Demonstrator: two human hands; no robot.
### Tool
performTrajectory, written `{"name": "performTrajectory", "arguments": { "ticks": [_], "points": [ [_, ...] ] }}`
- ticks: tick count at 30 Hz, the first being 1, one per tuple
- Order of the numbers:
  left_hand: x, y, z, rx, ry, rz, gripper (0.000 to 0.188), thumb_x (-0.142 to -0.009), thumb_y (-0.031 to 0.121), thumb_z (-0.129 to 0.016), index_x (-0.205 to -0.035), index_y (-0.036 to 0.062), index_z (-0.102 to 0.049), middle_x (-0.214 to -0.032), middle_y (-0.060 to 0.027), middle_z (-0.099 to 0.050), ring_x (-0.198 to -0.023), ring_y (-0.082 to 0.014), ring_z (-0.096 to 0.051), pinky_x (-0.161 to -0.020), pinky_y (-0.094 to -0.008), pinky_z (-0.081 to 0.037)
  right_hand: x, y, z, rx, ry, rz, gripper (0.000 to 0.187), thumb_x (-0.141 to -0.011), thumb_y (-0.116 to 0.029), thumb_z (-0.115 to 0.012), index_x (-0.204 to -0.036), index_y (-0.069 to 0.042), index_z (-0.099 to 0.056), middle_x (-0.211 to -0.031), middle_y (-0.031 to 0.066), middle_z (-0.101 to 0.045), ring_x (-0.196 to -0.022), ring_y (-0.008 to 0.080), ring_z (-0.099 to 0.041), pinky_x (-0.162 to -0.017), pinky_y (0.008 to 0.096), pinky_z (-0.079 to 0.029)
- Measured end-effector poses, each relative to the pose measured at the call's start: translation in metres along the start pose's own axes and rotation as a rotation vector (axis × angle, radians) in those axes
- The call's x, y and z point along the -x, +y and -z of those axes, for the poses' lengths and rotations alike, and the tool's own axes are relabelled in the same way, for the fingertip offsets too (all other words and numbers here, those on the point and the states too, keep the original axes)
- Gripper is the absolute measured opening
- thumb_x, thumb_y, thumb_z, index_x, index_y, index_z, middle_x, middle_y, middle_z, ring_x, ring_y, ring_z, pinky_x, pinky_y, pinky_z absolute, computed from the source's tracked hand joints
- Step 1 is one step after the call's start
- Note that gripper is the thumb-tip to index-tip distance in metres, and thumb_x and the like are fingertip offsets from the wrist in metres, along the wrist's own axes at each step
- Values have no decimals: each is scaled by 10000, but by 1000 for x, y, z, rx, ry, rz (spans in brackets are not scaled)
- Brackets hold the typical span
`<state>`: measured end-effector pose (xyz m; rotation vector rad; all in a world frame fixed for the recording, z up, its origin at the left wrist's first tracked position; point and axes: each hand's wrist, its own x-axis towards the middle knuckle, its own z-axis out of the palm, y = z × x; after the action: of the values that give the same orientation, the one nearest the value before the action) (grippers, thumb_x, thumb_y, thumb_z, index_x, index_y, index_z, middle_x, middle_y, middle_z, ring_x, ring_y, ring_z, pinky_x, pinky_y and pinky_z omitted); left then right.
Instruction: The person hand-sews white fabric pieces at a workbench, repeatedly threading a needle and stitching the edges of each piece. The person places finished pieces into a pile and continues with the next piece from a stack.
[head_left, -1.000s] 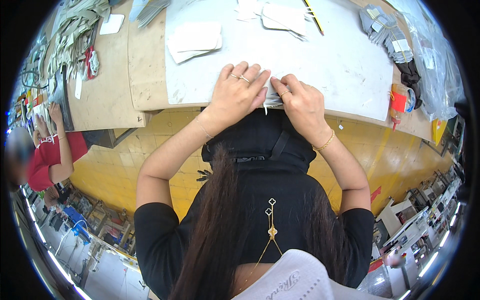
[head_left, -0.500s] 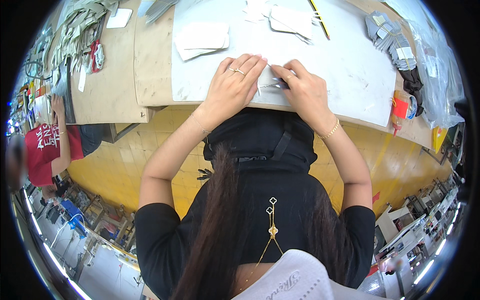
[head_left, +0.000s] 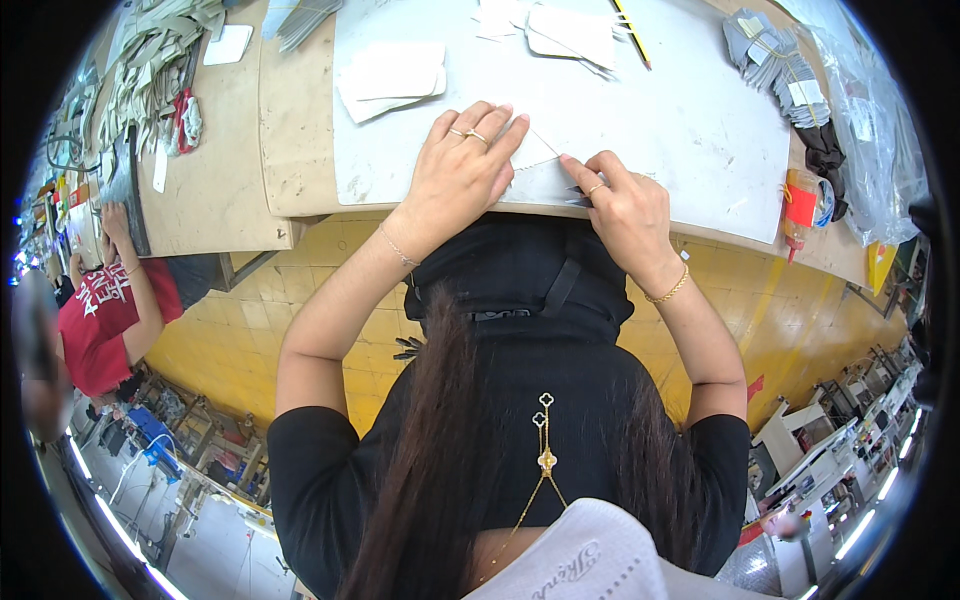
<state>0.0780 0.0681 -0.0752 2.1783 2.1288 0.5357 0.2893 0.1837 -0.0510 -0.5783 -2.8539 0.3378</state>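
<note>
A small white piece (head_left: 533,150), seemingly cloth, lies on the pale sheet at the table's near edge, one pointed corner showing. My left hand (head_left: 462,160) covers most of it, bent fingers pressing on its left side and thumb tucked close. At the exposed corner is the index fingertip of my right hand (head_left: 628,205). Curled in that right hand is a small dark metal tool (head_left: 577,192), apparently snips; its handle is hidden by my fingers. Stacked white pieces (head_left: 395,75) lie beyond my left hand, and another stack (head_left: 570,38) lies farther right.
A yellow-and-black pencil (head_left: 633,35) lies at the far side. Tied grey bundles (head_left: 775,65), clear plastic (head_left: 865,130) and a red-labelled bottle (head_left: 798,212) are at right. Fabric strips (head_left: 155,80) heap at left. A co-worker in a red shirt (head_left: 110,315) is at far left.
My right hand has drawn back from my left, rightward and toward me, exposing the white piece's corner. The snips' blades now show less. My left fingers have spread slightly.
</note>
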Motion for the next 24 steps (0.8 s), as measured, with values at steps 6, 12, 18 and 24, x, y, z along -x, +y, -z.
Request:
{"name": "performTrajectory", "arguments": {
  "ticks": [6,12,18,24],
  "points": [
    [-1,0,2,-39,-31,-28,535,-871,167,-731,-1391,217,-618,-1297,-97,-607,-1261,-275,-540,-1036,-426,-412,-1,-2,0,25,-25,10,344,-828,-98,-683,-1163,-113,-760,-909,14,-597,-658,134,-638,-570,284,-512],
    [-13,-3,6,18,-67,-46,424,-894,227,-742,-1310,206,-663,-1228,-86,-605,-1193,-285,-554,-1004,-437,-411,-8,-13,10,91,-47,-24,386,-800,-73,-712,-1177,-139,-757,-928,17,-624,-679,182,-628,-619,303,-535],
    [-25,-1,22,199,-103,12,211,-908,221,-739,-1080,110,-689,-1118,-86,-656,-1102,-267,-588,-975,-415,-402,-8,-5,39,-194,-118,-454,362,-937,-252,-733,-1245,-83,-646,-1007,124,-673,-933,298,-702,-733,370,-560],
    [-26,8,48,492,-279,272,254,-904,244,-758,-1077,69,-693,-1028,-99,-731,-951,-276,-606,-943,-354,-393,-3,-28,50,-442,-162,-524,278,-921,-126,-701,-1143,-14,-576,-1059,176,-642,-927,372,-689,-809,447,-563]
  ]
}}
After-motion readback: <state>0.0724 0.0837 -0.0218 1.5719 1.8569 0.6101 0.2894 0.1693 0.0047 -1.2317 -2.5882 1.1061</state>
